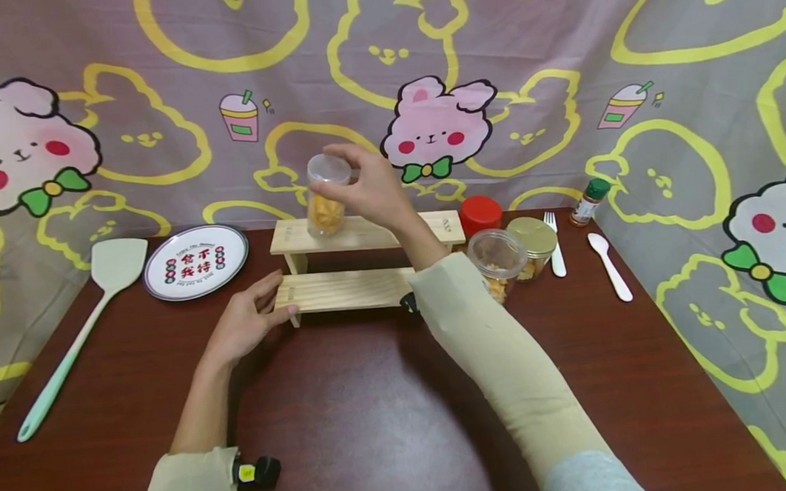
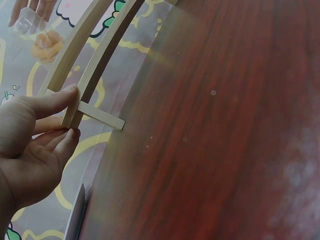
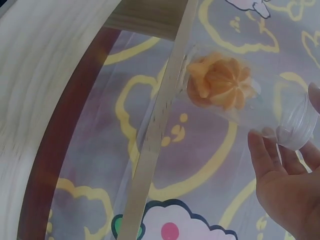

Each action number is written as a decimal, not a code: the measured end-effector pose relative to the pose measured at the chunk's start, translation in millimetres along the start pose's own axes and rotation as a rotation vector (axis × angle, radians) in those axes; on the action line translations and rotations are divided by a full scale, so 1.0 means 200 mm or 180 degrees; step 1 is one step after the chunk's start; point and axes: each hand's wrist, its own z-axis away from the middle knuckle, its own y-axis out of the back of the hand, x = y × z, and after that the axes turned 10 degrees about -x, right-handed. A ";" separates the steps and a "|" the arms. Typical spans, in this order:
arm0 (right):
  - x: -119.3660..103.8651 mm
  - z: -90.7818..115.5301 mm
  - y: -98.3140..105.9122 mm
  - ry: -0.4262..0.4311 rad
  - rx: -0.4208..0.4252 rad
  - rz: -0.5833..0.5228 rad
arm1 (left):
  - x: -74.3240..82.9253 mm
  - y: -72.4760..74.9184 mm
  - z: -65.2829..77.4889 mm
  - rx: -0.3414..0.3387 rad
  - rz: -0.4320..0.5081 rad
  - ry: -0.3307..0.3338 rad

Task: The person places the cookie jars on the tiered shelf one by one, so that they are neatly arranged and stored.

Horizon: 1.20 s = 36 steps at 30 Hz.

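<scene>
My right hand (image 1: 370,187) grips a clear plastic jar (image 1: 325,216) by its lid end, thumb on one side and fingers on the other. Orange-yellow swirl-shaped cookies (image 3: 225,82) fill the lower part of the jar. The jar's base is right at the upper board of a two-step wooden rack (image 1: 366,236), toward its left end. My left hand (image 1: 246,320) pinches the left end of the rack's lower board (image 2: 75,112), thumb on top and fingers beneath.
Right of the rack stand a red-lidded jar (image 1: 481,215), a clear-lidded jar (image 1: 496,255) and a gold-lidded jar (image 1: 533,242). Beyond them are a white fork (image 1: 556,248), a spoon (image 1: 610,267) and a green-capped bottle (image 1: 589,202). A plate (image 1: 197,263) and a spatula (image 1: 102,290) lie left.
</scene>
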 end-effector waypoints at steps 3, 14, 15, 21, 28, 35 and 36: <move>0.00 -0.01 -0.01 -0.0003 0.0011 -0.0051 | 0.00 0.00 0.00 0.0001 0.0007 -0.0020; -0.01 -0.06 -0.06 -0.0092 -0.0019 -0.0397 | -0.01 -0.01 -0.01 -0.0004 0.0006 -0.0009; -0.01 -0.07 -0.07 -0.0099 -0.0019 -0.0408 | -0.02 -0.01 -0.01 -0.0006 0.0016 -0.0017; -0.01 -0.08 -0.08 -0.0145 -0.0002 -0.0377 | -0.02 0.00 0.00 -0.0010 0.0035 -0.0033; -0.02 -0.09 -0.10 -0.0225 -0.0053 -0.0294 | -0.01 0.00 0.00 -0.0022 0.0002 -0.0009; -0.01 -0.10 -0.11 -0.0226 -0.0119 -0.0230 | -0.02 0.00 0.00 -0.0035 0.0010 -0.0008; -0.02 -0.10 -0.11 -0.0224 -0.0124 -0.0233 | -0.02 0.00 -0.01 -0.0035 0.0017 -0.0010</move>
